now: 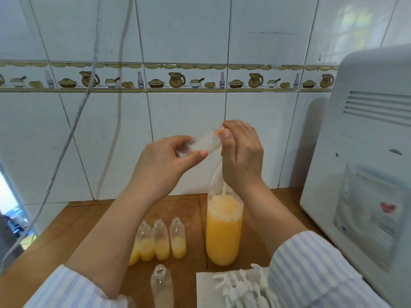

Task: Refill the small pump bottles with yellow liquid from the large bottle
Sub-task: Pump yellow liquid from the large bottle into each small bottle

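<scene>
My left hand (169, 156) grips a small clear bottle (205, 142), held on its side above the large bottle. My right hand (241, 150) pinches its orange-tinged neck, and a thin stream of yellow liquid runs down into the large bottle (223, 230), which stands open and about two-thirds full of foamy yellow liquid. On the wooden counter (189, 207) several small capless bottles (162, 241) stand in a row, each partly filled with yellow. One more small bottle (162, 285), nearly empty, stands nearer to me.
White pump heads (242, 285) lie on a white paper sheet at the front right. A large white appliance (364, 163) fills the right side. Two cables (89, 92) hang down the tiled wall on the left.
</scene>
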